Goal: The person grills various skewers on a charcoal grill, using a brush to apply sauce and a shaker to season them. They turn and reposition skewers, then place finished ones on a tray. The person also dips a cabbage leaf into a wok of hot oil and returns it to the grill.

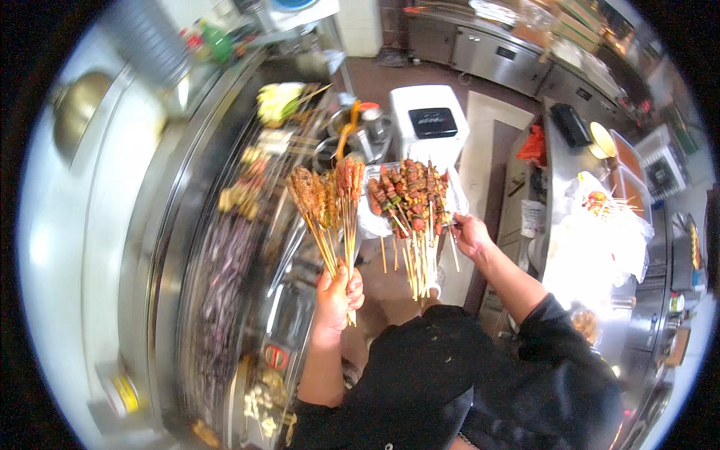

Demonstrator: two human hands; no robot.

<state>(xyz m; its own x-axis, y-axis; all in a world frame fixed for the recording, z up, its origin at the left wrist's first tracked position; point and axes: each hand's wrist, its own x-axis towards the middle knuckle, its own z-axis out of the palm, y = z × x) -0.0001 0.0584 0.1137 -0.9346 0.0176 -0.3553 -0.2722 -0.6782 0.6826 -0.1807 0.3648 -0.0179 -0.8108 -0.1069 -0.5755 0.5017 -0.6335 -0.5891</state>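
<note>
My left hand point(336, 298) grips the sticks of a bundle of cooked skewers point(326, 194), held upright with the coated food fanned out at the top. With my right hand point(472, 236) I hold the right edge of a tray point(372, 220) that looks lined with clear plastic. Several meat skewers point(416, 194) are heaped on it, some with green pieces, and their bare sticks hang over the near edge. The bundle is just left of the tray. My right fingers are partly hidden at the rim.
To my left runs a long grill point(222, 292) with blurred food along it. Leafy vegetable skewers point(278, 104) lie at its far end. A white appliance point(430, 121) stands beyond the tray, beside metal containers point(374, 126). On the right is a steel counter point(562, 163) with a plastic-covered, glaring area.
</note>
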